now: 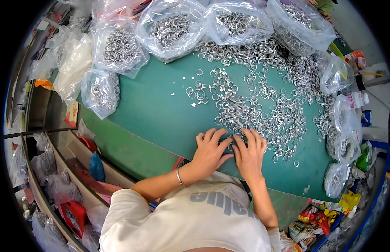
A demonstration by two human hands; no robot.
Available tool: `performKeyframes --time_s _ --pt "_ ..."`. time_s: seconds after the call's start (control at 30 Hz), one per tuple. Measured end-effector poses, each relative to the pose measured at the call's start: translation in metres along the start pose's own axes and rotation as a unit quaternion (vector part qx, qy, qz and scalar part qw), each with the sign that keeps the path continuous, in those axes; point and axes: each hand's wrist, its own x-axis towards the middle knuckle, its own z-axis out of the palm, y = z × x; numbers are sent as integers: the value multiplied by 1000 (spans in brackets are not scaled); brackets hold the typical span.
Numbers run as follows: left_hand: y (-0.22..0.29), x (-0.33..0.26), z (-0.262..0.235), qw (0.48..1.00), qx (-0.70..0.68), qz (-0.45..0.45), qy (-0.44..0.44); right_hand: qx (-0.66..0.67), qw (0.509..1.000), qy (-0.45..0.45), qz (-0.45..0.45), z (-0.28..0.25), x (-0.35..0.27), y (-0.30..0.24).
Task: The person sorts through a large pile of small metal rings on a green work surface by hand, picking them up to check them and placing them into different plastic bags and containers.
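Many small silver metal rings (pixel 262 113) lie in a loose heap on a green tabletop (pixel 161 105). At the near edge of the heap my left hand (pixel 211 151) rests with bent fingers apart, its index finger and thumb toward the right hand. Beside it my right hand (pixel 250 153) has its fingers spread and curved, the fingertips down among the nearest rings. A ring or two (pixel 231 147) show in the narrow gap between the hands; neither hand visibly grips one. A silver bangle (pixel 180 178) circles my left wrist.
Clear plastic bags of rings (pixel 169 31) line the table's far side, with another bag (pixel 101 92) at the left. More bags (pixel 335 178) stand along the right edge, near a plastic bottle (pixel 358 100). Open wooden compartments (pixel 69 168) holding bags are at lower left; colourful packets (pixel 312 218) lie lower right.
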Motion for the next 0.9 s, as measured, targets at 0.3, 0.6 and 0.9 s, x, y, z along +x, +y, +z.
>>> performKeyframes --time_s 0.3,0.6,0.9 --pt "-9 3 -1 999 -34 1 15 -102 984 79 126 -14 0 19" --pt "-23 24 -15 999 -41 -8 25 135 981 26 137 -11 -2 -11" --pt "-60 35 -36 986 -19 -99 131 70 996 50 37 -9 23 -14"
